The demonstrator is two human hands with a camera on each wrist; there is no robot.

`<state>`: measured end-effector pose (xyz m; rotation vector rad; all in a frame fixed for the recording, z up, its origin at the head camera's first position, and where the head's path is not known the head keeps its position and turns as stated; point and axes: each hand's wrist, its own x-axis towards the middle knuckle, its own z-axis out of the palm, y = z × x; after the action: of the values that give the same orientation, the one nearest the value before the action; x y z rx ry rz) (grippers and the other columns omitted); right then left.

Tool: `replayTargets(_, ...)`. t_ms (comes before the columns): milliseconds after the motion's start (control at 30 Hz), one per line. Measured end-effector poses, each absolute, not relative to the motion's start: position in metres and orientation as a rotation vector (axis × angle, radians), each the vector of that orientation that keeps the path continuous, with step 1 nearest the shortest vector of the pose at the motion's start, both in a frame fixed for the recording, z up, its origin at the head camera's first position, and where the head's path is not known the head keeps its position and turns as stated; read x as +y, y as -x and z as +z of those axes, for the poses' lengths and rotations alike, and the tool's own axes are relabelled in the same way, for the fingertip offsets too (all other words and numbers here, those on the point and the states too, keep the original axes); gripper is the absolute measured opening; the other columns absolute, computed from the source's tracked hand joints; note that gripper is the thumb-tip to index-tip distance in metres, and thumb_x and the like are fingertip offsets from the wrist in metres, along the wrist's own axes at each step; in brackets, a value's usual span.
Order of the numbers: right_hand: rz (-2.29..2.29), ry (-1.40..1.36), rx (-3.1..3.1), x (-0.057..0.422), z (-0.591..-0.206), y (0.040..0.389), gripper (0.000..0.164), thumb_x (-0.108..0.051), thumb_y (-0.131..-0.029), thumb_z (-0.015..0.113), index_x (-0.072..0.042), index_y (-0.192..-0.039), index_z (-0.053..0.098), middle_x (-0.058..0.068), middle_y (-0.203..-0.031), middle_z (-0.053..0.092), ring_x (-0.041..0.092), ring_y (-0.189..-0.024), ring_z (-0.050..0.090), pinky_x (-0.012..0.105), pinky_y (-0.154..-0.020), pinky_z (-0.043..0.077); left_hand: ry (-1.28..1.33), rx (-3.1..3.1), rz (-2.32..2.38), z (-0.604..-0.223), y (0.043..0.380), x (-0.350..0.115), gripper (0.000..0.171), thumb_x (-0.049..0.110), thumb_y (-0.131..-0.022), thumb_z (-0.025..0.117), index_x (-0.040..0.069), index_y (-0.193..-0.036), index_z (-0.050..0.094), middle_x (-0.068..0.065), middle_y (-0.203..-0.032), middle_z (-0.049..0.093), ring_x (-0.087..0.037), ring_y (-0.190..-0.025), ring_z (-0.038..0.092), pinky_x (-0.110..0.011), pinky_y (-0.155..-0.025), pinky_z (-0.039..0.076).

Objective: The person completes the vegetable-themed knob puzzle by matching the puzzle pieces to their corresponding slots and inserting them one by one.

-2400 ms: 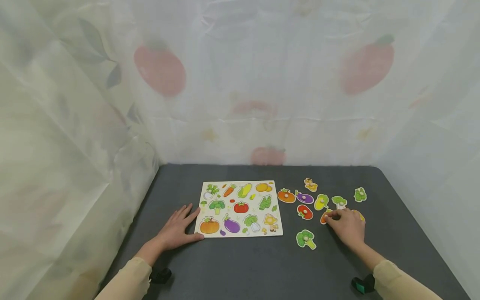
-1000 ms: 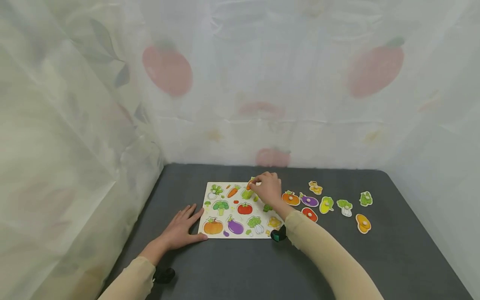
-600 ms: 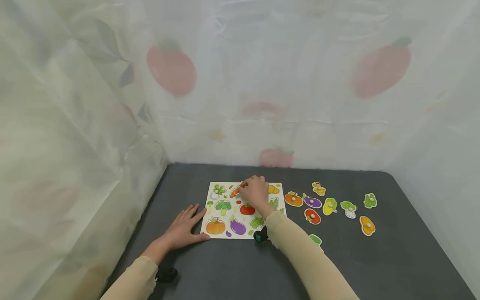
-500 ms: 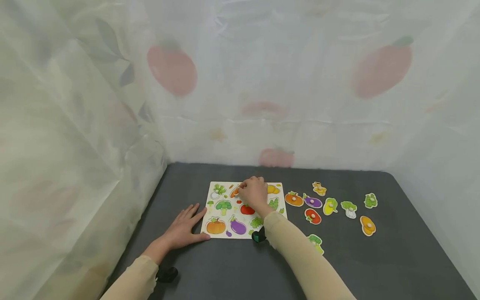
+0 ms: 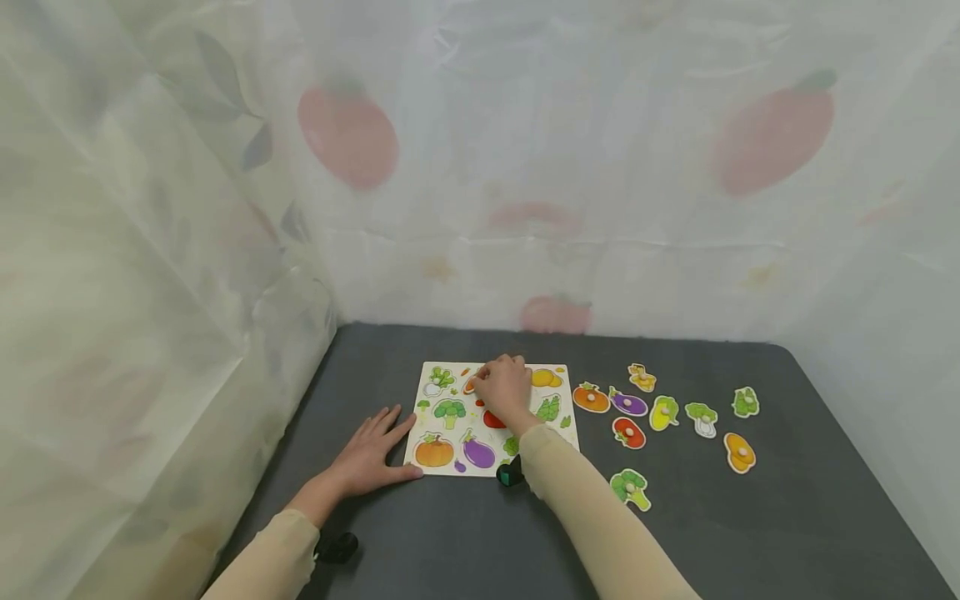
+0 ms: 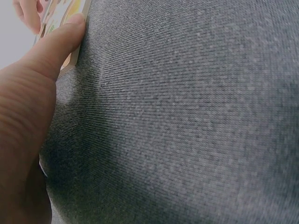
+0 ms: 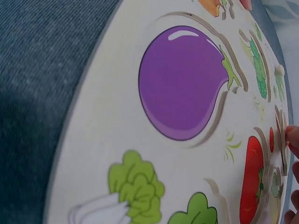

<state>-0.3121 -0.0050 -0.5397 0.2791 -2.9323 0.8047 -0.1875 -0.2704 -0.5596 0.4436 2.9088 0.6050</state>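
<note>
A white vegetable puzzle board [image 5: 453, 435] lies on the dark table. My left hand [image 5: 367, 461] rests at its left edge with fingers spread, the thumb by the front corner; the left wrist view shows that thumb [image 6: 63, 39] lying on the board's edge. Over the board's upper part, my right hand [image 5: 506, 389] pinches an orange carrot piece [image 5: 470, 385] right at the carrot-shaped recess. In the right wrist view, those fingertips [image 7: 293, 135] are at the far right side, past the purple eggplant recess [image 7: 180, 84] and the red tomato recess [image 7: 252, 177].
Right of the board lie several knobbed pieces: pumpkin [image 5: 591, 398], eggplant [image 5: 628, 403], tomato [image 5: 628, 433], corn [image 5: 663, 413], mushroom [image 5: 641, 377], cabbage [image 5: 702, 420], potato [image 5: 740, 453], a green piece [image 5: 746, 402]. A broccoli piece [image 5: 630, 489] lies nearer, beside the right sleeve [image 5: 592, 517]. Pale curtains surround the table.
My right hand has picked the carrot piece from the right-hand group and carried it left to the board's carrot recess. The left hand has stayed on the board's edge.
</note>
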Motion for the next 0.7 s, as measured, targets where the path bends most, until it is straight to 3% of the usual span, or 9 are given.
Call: replayTargets(700,0.768,-0.296,-2.935,-0.0110,-0.5440,0.3128,0.018,-0.036,-0.095,0.074,-0.025,-0.081,0.079,0.000,-0.096,0.059,0.028,-0.098,0.045,0.046,-0.084,0.038,-0.431,2.895,0.611,-0.5551,0.1873,-0.2691,0.103,0.070,-0.082,0.072,0.017,-0.162,0.034,-0.019,-0.167,0.023,-0.043,-0.153,0.015,-0.064,-0.121,0.011)
